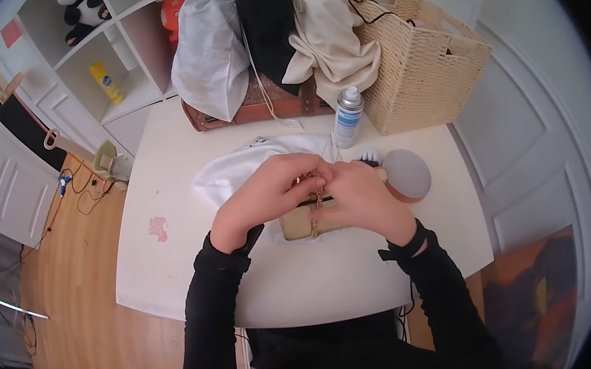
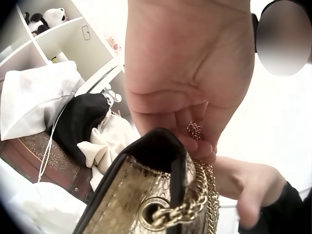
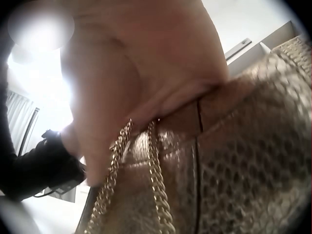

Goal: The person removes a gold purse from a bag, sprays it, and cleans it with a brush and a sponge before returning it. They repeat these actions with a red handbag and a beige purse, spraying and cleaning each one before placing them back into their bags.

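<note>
A gold snakeskin-patterned handbag (image 1: 296, 225) with dark edging sits on the table between both hands. Its gold chain strap (image 2: 207, 197) runs through a round eyelet at the bag's upper corner. Bent over the bag, my left hand (image 1: 275, 187) pinches a bunched bit of chain between thumb and fingertips. My right hand (image 1: 368, 196) holds the bag from the right, thumb toward the front. Two runs of chain (image 3: 158, 187) pass up under that hand in the right wrist view, where its fingertips are hidden. Under the bag lies white cloth (image 1: 235, 169).
Behind the hands stand a spray can (image 1: 348, 116), a wicker basket (image 1: 421, 68) and a brown chest (image 1: 257, 105) draped with white, black and cream cloth bags. A brush (image 1: 367, 154) and a round grey-topped object (image 1: 408, 174) sit to the right.
</note>
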Demonstrator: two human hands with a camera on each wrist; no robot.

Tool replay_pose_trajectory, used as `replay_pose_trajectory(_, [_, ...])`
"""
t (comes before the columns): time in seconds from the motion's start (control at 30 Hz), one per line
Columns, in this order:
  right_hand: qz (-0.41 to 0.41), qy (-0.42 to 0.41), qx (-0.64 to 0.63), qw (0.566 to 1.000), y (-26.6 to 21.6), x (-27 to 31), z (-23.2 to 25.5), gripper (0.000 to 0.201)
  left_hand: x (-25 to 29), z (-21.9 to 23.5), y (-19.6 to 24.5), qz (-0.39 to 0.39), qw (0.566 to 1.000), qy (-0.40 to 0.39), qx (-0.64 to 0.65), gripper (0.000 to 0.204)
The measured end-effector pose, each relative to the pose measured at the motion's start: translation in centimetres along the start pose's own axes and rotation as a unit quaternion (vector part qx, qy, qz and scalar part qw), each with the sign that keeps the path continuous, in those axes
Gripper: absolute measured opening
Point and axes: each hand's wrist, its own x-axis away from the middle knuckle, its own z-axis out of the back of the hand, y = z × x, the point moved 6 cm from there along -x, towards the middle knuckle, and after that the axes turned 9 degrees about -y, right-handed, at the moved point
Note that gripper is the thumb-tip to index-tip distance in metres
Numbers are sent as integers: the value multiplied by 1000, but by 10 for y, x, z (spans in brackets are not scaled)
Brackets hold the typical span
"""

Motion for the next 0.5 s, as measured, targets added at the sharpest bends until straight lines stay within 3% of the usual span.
replay_pose_trajectory(0.1, [-17,-27,0,1000,11,-4,3,45,4,13,0,26,997,72,-10,11])
replay_pose_trajectory(0.2, [-4,72,-70,995,30,11,28,48,20,45,-15,54,982,169,-68,13])
replay_pose_trajectory(0.3, [-95,146,-13,985,46,30,62,48,35,47,-53,157,981,33,-110,15])
replay_pose_trajectory(0.33, [-107,191,-8,976,51,35,71,48,40,36,-69,272,952,-45,-130,22])
replay_pose_trajectory(0.43, [-134,293,-25,946,58,47,87,49,33,2,-74,225,959,-116,-123,33])
replay_pose_trajectory(0.5, [-140,322,-73,934,61,50,90,49,24,-11,-87,201,964,-97,-141,42])
